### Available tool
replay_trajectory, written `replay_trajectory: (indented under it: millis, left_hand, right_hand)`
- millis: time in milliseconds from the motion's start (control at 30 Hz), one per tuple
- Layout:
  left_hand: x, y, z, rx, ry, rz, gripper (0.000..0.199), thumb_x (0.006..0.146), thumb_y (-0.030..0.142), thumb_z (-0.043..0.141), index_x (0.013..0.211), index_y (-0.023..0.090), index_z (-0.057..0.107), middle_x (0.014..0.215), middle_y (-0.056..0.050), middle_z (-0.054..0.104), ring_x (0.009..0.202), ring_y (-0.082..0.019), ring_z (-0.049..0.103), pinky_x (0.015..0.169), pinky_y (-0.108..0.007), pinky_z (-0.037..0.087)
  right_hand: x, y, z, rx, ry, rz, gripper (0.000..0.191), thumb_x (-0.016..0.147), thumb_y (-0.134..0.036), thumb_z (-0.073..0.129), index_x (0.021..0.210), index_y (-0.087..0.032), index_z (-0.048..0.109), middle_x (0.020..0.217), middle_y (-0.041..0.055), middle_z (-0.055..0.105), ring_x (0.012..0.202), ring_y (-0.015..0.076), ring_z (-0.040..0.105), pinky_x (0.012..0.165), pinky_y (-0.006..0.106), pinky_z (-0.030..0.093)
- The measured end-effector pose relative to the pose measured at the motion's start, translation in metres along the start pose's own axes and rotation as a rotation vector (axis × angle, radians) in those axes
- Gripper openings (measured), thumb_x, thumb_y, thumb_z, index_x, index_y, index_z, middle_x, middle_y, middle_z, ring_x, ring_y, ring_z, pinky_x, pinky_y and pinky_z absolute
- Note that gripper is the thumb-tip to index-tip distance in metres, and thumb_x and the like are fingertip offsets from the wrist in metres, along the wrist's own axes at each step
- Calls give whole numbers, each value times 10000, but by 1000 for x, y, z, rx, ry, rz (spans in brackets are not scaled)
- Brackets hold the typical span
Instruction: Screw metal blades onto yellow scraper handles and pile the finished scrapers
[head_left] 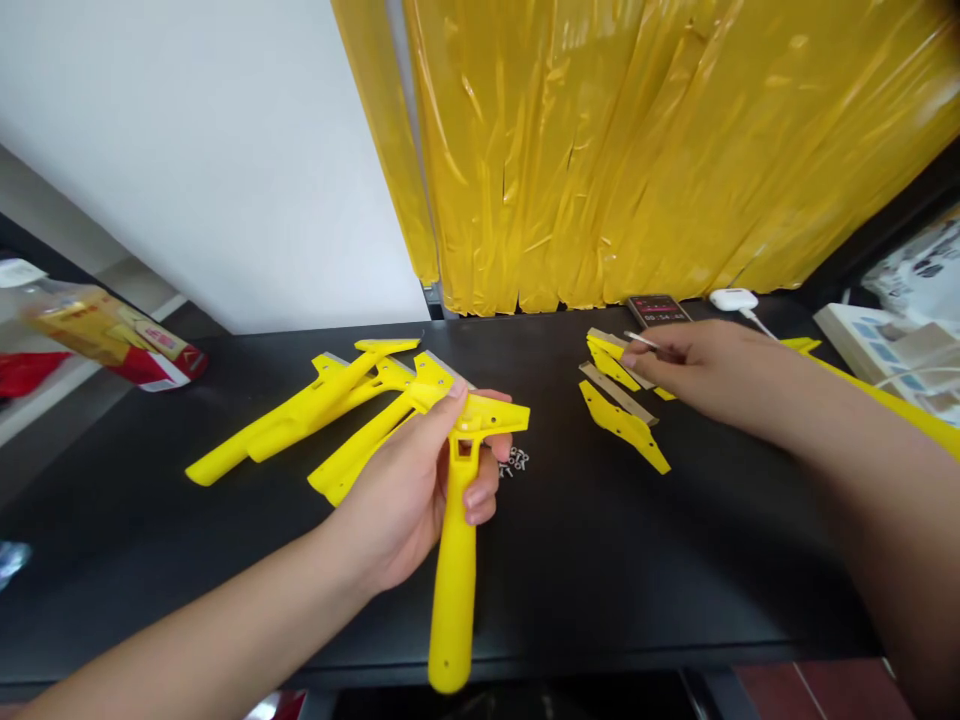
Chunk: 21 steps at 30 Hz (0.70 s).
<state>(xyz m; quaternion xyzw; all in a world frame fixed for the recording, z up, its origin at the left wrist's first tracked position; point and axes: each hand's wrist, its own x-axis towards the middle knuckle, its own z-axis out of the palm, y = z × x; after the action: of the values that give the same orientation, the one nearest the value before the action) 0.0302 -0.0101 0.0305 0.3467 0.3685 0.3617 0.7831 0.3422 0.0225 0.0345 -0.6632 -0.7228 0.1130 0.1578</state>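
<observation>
My left hand [420, 480] is wrapped round a yellow scraper handle [454, 570] near its wide head, the handle's end pointing down toward me. My right hand [679, 360] pinches a thin, light-coloured stick-like piece [646, 343] above the yellow plates at the right. Below that hand lie a loose yellow plate [622, 428] with holes and a flat strip [619, 393]. Several yellow scrapers [300, 415] lie in a group left of centre. Small screws [514, 461] sit in a pile just right of my left fingers.
The black table [600, 560] carries a phone [658, 310] and a white charger [733, 299] with a cable at the back right. A bottle [120, 335] lies tilted at the left. Yellow plastic sheeting [600, 150] hangs behind; a white box [885, 350] stands far right.
</observation>
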Motion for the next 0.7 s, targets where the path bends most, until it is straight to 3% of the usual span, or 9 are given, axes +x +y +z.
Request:
replay_trajectory:
  millis: [133,233,400,500,700]
  left_hand:
    - [2,-2,-8,4,-30,-8,270,1046,287,538,897,137,705,775,-35,592,555,-95,462,516,-227,439]
    - [0,-4,-12,13,-59,15,261,1025,251,539,934,115,741,754,-51,591,609,-124,485,550,-246,473]
    - [1,-10,-14,11,-29,56,216,1025,295,655,1022,119,780,903,-77,676,702,-125,562,628,-243,534]
    - [3,-14,-12,45,16,33,268,1029,375,672,1019,123,762,830,-69,691,679,-144,607,619,-263,565]
    - [1,-16,-10,110,64,3,318,1015,468,690,954,156,677,638,-21,669,465,-96,516,449,-204,415]
  right_hand:
    - [5,-2,12,-194,-152,140,325,931,-591,602,908,-307,759,763,34,699,676,238,638,596,339,373]
    - [4,-5,19,-263,-188,155,336,932,-582,576,973,-300,754,822,40,712,739,238,653,635,342,369]
    - [7,1,26,-328,-185,163,320,930,-549,574,1000,-275,724,872,71,725,860,285,679,671,351,375]
    - [9,1,32,-351,-179,171,292,926,-527,595,968,-262,712,799,70,706,802,282,671,648,350,360]
    - [8,-9,38,-348,-179,171,276,962,-499,566,875,-254,659,765,48,695,730,242,649,636,339,349]
